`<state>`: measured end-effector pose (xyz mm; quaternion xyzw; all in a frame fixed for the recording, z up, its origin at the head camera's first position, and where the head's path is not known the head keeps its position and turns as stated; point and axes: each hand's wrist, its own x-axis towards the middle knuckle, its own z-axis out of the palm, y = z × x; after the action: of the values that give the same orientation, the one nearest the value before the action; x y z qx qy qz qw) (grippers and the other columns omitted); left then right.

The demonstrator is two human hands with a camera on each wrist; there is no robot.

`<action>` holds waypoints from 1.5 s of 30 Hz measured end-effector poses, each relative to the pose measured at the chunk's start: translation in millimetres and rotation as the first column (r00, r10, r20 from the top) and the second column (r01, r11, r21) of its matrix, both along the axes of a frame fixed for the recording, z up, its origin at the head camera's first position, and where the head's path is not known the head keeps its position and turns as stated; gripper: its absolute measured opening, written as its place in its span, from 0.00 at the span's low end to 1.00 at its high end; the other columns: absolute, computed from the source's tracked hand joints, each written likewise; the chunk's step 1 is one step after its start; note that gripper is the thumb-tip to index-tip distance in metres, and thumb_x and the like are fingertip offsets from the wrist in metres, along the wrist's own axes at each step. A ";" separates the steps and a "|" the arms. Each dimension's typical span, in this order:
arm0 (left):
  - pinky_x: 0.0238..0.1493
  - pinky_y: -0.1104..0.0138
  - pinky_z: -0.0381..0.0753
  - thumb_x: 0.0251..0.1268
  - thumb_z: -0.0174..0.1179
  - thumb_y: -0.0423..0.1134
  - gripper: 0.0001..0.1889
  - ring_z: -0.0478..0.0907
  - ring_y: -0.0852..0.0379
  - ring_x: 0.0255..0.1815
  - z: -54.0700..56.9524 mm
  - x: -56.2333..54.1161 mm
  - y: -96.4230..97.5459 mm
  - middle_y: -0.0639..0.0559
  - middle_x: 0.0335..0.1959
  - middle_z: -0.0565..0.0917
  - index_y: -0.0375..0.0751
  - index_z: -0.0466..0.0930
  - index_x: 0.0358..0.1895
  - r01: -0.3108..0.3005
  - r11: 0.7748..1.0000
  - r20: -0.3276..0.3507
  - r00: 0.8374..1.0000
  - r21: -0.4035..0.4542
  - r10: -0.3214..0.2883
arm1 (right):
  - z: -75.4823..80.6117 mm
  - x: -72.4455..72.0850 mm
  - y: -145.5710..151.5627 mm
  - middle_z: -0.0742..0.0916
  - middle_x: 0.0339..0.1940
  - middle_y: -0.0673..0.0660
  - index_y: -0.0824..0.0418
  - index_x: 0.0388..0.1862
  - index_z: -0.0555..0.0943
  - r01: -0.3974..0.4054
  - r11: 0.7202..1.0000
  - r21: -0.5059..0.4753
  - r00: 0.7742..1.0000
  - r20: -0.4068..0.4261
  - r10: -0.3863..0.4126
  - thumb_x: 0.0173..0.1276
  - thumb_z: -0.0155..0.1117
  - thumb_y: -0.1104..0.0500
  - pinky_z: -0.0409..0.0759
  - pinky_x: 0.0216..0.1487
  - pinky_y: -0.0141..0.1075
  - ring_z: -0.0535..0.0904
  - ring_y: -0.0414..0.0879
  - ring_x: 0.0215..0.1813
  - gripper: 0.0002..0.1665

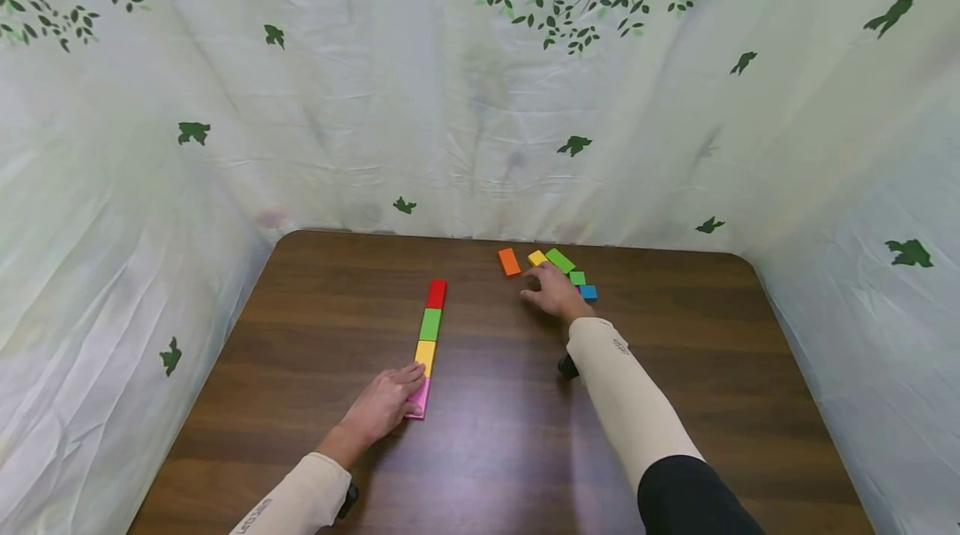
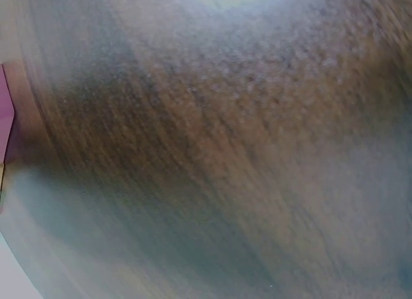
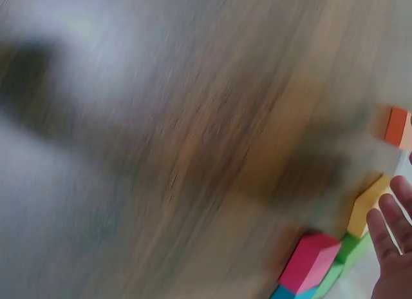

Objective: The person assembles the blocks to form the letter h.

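A straight row of blocks runs away from me in the head view: pink, yellow, green and red at the far end. My left hand rests on the pink block with its fingers laid across it, covering part of it. My right hand reaches over a loose group of blocks at the back, its fingers extended and holding nothing. Beside those fingers are a yellow block and a dark pink block. An orange block lies just left of that hand.
Also in the loose group are a long green block, a small green block and a blue block. They lie near the back edge of the brown wooden table. A white curtain with leaf prints hangs behind.
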<state>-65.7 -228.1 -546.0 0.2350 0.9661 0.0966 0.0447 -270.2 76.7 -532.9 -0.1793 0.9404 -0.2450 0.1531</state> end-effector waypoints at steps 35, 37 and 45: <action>0.58 0.54 0.73 0.47 0.72 0.47 0.30 0.78 0.48 0.59 -0.2 -5.7 -1.7 0.41 0.54 0.82 0.31 0.82 0.53 0.043 0.999 -0.055 0.998 0.008 -0.042 | 9.9 -61.8 -41.4 0.72 0.67 0.62 0.63 0.69 0.69 -0.159 0.983 0.094 0.987 0.036 0.156 0.59 0.71 0.62 0.72 0.59 0.46 0.72 0.56 0.59 0.39; 0.58 0.54 0.73 0.47 0.72 0.48 0.30 0.78 0.48 0.58 0.1 -5.9 -1.8 0.41 0.54 0.82 0.31 0.82 0.52 0.050 0.999 -0.057 0.997 0.002 -0.049 | 9.8 -62.4 -44.7 0.70 0.70 0.63 0.63 0.70 0.67 -0.169 0.978 0.120 0.985 0.042 0.165 0.60 0.70 0.63 0.71 0.60 0.46 0.71 0.57 0.60 0.39; 0.58 0.54 0.74 0.45 0.72 0.50 0.32 0.78 0.48 0.58 -0.7 -6.5 -4.3 0.41 0.54 0.82 0.31 0.82 0.52 0.035 0.999 -0.045 0.998 0.009 -0.034 | -15.4 -82.9 -51.6 0.77 0.57 0.64 0.68 0.65 0.71 -0.236 0.953 0.190 0.971 0.018 0.237 0.56 0.70 0.66 0.74 0.57 0.44 0.73 0.56 0.54 0.35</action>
<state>-72.2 -232.4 -546.7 0.2539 0.9623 0.0951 0.0238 -353.1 25.2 -548.2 -0.2754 0.9318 -0.1330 0.1953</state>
